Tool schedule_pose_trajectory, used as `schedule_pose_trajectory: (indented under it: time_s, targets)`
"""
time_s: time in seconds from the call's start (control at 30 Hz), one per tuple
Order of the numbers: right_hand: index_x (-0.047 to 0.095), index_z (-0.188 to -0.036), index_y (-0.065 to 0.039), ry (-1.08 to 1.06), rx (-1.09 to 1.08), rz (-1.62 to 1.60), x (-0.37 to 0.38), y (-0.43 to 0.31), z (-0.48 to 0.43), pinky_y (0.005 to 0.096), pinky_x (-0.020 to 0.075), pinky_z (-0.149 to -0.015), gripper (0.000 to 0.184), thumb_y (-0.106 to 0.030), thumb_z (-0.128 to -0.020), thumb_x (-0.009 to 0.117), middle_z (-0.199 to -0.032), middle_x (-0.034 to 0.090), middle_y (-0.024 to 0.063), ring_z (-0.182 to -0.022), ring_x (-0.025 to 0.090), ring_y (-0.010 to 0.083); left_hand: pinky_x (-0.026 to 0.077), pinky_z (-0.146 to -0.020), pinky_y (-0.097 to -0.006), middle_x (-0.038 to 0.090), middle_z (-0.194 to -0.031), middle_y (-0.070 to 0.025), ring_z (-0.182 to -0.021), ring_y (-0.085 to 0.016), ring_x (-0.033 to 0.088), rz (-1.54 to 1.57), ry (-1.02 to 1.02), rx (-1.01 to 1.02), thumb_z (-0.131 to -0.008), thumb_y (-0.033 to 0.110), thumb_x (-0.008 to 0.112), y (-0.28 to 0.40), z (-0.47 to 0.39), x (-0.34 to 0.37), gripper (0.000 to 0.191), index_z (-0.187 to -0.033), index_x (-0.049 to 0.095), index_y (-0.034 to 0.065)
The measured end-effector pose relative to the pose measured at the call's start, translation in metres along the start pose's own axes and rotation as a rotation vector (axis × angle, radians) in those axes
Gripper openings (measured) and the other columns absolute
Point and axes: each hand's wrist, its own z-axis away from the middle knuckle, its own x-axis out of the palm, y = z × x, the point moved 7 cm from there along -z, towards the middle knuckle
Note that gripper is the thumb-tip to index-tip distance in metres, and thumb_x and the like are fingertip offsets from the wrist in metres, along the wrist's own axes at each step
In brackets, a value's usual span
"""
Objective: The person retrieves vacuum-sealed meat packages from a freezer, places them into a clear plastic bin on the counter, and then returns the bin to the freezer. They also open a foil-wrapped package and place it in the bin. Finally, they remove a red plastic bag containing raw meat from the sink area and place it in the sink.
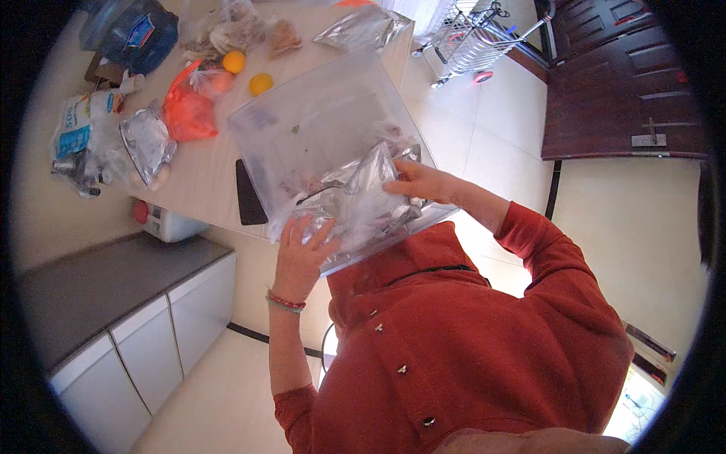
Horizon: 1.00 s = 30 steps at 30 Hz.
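A translucent plastic storage bin (323,108) lies open before me at the table's edge, close to my body. Inside its near part is a heap of clear and silvery plastic bags (363,187). My left hand (303,249) rests with spread fingers on the bags at the bin's near left corner; whether it grips any of them cannot be told. My right hand (417,181) reaches over the right side, its fingers on a silvery bag. What the bags hold is mostly hidden by folds and glare.
On the table (193,198) lie a dark flat object (249,193), a red plastic bag (190,113), two oranges (261,84), foil bags (147,142) and a large blue water bottle (136,34). A wheeled metal cart (471,51) stands beyond the table, near a dark door (624,85). A low cabinet (130,289) is at left.
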Motion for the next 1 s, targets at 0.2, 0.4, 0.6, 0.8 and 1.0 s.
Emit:
schedule_pose_trajectory:
  time_s: [0.2, 0.4, 0.6, 0.8, 1.0]
  targets:
    - [0.055, -0.112, 0.002, 0.063, -0.153, 0.26, 0.003, -0.006, -0.008, 0.0362, 0.0483, -0.076, 0.037, -0.028, -0.091, 0.059, -0.1, 0.064, 0.0152, -0.088, 0.06, 0.0237, 0.028, -0.11, -0.0509, 0.055, -0.132, -0.0021, -0.127, -0.03, 0.043, -0.097, -0.134, -0.108, -0.076, 0.006, 0.063, -0.011, 0.025, 0.02, 0.027, -0.101, 0.066, 0.0133]
    - [0.055, -0.092, 0.001, 0.226, -0.343, 0.976, 0.029, -0.021, -0.011, 0.0497, 0.0466, -0.083, 0.033, -0.032, -0.087, 0.058, -0.1, 0.061, 0.0231, -0.097, 0.057, 0.0407, 0.029, -0.111, -0.0469, 0.047, -0.138, -0.0092, -0.129, -0.033, 0.04, 0.011, 0.018, -0.314, -0.074, 0.011, 0.069, -0.002, 0.005, 0.018, 0.052, -0.124, 0.054, 0.0108]
    - [0.06, -0.094, 0.0, 0.035, -0.337, 1.217, 0.027, -0.041, 0.008, 0.05, 0.0452, -0.087, 0.033, -0.032, -0.084, 0.061, -0.106, 0.06, 0.0201, -0.104, 0.055, 0.0391, 0.029, -0.111, -0.0446, 0.04, -0.143, -0.0108, -0.131, -0.034, 0.037, 0.047, -0.157, -0.399, -0.074, 0.013, 0.069, -0.014, 0.005, 0.042, 0.061, -0.132, 0.048, 0.0126]
    - [0.057, -0.114, -0.009, -0.119, -0.575, 1.203, 0.053, -0.074, -0.009, 0.0481, 0.0431, -0.094, 0.046, -0.032, -0.077, 0.071, -0.12, 0.055, 0.0164, -0.113, 0.052, 0.0368, 0.028, -0.113, -0.0441, 0.033, -0.145, -0.0157, -0.135, -0.036, 0.033, 0.027, -0.139, -0.375, -0.07, 0.0, 0.07, -0.021, 0.005, 0.052, 0.062, -0.126, 0.048, 0.0104]
    - [0.049, -0.133, -0.019, -0.114, -0.756, 1.35, 0.089, -0.047, -0.01, 0.0535, 0.0386, -0.097, 0.066, -0.036, -0.074, 0.073, -0.132, 0.049, 0.0164, -0.125, 0.043, 0.0366, 0.033, -0.11, -0.0418, 0.037, -0.144, -0.0181, -0.134, -0.037, 0.036, 0.388, 0.018, -0.456, -0.077, 0.014, 0.071, -0.022, 0.025, 0.042, 0.056, -0.128, 0.047, 0.0077]
